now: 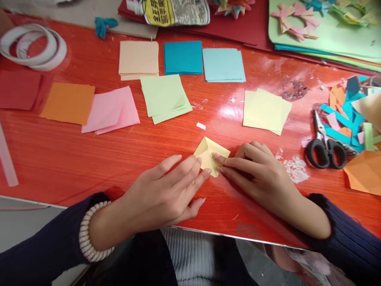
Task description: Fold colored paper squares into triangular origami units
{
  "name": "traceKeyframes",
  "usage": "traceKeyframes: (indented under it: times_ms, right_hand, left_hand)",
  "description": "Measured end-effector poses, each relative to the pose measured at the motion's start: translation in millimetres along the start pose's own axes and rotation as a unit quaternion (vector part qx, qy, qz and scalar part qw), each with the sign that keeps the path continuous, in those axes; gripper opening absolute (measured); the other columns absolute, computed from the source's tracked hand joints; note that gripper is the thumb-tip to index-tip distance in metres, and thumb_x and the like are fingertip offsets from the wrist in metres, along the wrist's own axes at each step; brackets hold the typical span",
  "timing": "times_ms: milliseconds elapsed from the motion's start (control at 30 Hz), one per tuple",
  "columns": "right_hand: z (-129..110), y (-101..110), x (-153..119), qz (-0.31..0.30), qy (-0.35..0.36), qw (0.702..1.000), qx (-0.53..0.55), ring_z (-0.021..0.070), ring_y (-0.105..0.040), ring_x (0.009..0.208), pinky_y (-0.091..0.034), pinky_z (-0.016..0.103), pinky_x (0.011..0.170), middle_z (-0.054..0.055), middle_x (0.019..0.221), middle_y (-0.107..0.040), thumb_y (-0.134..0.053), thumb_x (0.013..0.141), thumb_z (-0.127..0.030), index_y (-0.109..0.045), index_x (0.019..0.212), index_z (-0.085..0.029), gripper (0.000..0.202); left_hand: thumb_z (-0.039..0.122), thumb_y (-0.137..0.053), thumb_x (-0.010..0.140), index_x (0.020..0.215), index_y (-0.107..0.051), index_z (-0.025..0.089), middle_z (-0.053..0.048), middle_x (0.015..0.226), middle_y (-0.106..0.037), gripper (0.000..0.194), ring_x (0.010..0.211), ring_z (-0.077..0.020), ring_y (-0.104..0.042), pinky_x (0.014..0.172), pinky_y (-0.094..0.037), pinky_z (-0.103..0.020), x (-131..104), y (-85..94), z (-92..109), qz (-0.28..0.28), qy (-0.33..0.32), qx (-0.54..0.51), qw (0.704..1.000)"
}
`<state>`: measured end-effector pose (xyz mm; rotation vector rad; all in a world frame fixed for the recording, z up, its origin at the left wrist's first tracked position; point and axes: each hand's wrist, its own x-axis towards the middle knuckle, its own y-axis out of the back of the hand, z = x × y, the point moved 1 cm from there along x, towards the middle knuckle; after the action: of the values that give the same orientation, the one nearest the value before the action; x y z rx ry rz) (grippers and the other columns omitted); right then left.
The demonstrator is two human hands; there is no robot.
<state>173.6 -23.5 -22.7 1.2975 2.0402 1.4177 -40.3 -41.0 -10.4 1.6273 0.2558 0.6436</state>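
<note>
A small pale yellow paper (206, 146), folded into a diamond with creased flaps, lies flat on the red table in front of me. My left hand (166, 190) is stretched out with fingers extended, their tips resting on the paper's left and lower edge. From the other side, my right hand (262, 174) grips the paper's right part, one fingertip pressing on the middle flap and another at the lower right edge; its remaining fingers are curled. The fingertips cover part of the folds. A stack of pale yellow paper squares (263, 111) sits beyond my right hand.
Paper stacks in green (163, 95), pink (111, 111), orange (68, 103) and other colours line the table (74, 159). Black-handled scissors (323, 147) lie beside paper scraps (351, 115) at right. Tape rolls (56, 51) are far left; a squeeze pouch (178, 12) is at the back.
</note>
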Motion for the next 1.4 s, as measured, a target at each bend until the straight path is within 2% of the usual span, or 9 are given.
traceKeyframes:
  times_ms: [200,367,567,767,967,1100,1200,1300,1400]
  right_hand:
    - [0,-1,-1,0.010,0.014,0.999,-0.029,0.0149,-0.045,0.065,-0.036,0.031,0.059,0.004,0.072,-0.053,-0.055,0.086,-0.022,-0.066,0.101,-0.016,0.019]
    - [-1,-1,-2,0.030,0.035,0.997,-0.060,0.0157,-0.042,0.067,-0.037,0.031,0.060,0.004,0.072,-0.051,-0.057,0.085,-0.022,-0.065,0.103,-0.016,0.020]
    - [-8,4,-4,0.035,0.090,0.993,-0.070,0.0166,-0.045,0.068,-0.041,0.034,0.061,0.006,0.074,-0.054,-0.062,0.080,-0.022,-0.065,0.083,-0.017,0.006]
    - [-9,6,-4,0.000,0.144,0.990,0.017,0.0205,-0.057,0.099,-0.051,0.037,0.081,0.009,0.104,-0.065,-0.058,0.081,-0.014,-0.063,0.089,-0.016,0.010]
    - [0,8,-3,-0.010,0.170,0.985,0.021,0.0197,-0.060,0.105,-0.046,0.039,0.099,0.011,0.110,-0.067,-0.060,0.079,-0.011,-0.063,0.095,-0.011,0.016]
    - [6,11,-3,-0.026,0.164,0.985,0.034,0.0190,-0.059,0.110,-0.047,0.037,0.099,0.012,0.113,-0.065,-0.056,0.082,-0.010,-0.064,0.097,-0.011,0.017]
    - [7,12,-2,-0.027,0.161,0.986,0.042,0.0195,-0.058,0.111,-0.048,0.038,0.098,0.011,0.115,-0.065,-0.055,0.083,-0.011,-0.064,0.099,-0.012,0.018]
    - [7,12,-2,-0.027,0.158,0.986,0.047,0.0197,-0.059,0.110,-0.048,0.039,0.098,0.010,0.115,-0.065,-0.054,0.084,-0.012,-0.064,0.101,-0.014,0.020]
    - [6,11,-3,-0.027,0.153,0.986,0.054,0.0202,-0.058,0.111,-0.048,0.039,0.098,0.010,0.116,-0.064,-0.053,0.084,-0.012,-0.064,0.100,-0.014,0.019]
  left_hand:
    - [0.034,-0.046,0.090,0.120,-0.056,0.010,-0.005,0.111,-0.066,0.040,0.105,-0.0172,-0.055,0.087,-0.039,-0.032,-1,2.1,2,0.003,-0.007,0.025,1.000]
    - [0.034,-0.047,0.089,0.118,-0.058,0.007,-0.009,0.110,-0.066,0.041,0.101,-0.0207,-0.059,0.085,-0.042,-0.032,-1,3.9,7,0.002,-0.002,0.050,0.999]
    - [0.033,-0.049,0.087,0.119,-0.056,0.004,-0.014,0.123,-0.059,0.043,0.111,-0.0268,-0.056,0.092,-0.044,-0.038,-8,1.3,12,-0.009,0.039,0.026,0.999]
    - [0.018,-0.051,0.086,0.117,-0.056,0.005,-0.010,0.113,-0.064,0.034,0.104,-0.0248,-0.058,0.088,-0.046,-0.038,-5,5.5,3,0.012,0.053,-0.004,0.999]
    - [0.009,-0.047,0.085,0.112,-0.058,0.006,-0.012,0.099,-0.064,0.030,0.098,-0.0251,-0.057,0.083,-0.047,-0.037,9,8.7,-12,-0.021,0.020,-0.040,0.999]
    - [0.010,-0.047,0.085,0.111,-0.058,0.007,-0.015,0.121,-0.056,0.028,0.116,-0.0270,-0.049,0.096,-0.043,-0.043,11,3.8,-19,-0.010,0.013,-0.092,0.996]
    - [0.007,-0.045,0.086,0.117,-0.053,0.007,-0.013,0.131,-0.050,0.032,0.126,-0.0206,-0.043,0.107,-0.037,-0.038,8,-0.5,-21,-0.021,-0.035,-0.131,0.990]
    - [0.006,-0.041,0.088,0.120,-0.049,0.008,-0.014,0.137,-0.043,0.033,0.130,-0.0197,-0.038,0.107,-0.039,-0.036,6,-4.1,-20,-0.047,-0.054,-0.162,0.984]
    - [0.007,-0.038,0.090,0.125,-0.041,0.010,-0.016,0.140,-0.037,0.035,0.131,-0.0201,-0.036,0.103,-0.043,-0.036,6,-7.4,-19,-0.039,-0.010,-0.200,0.979]
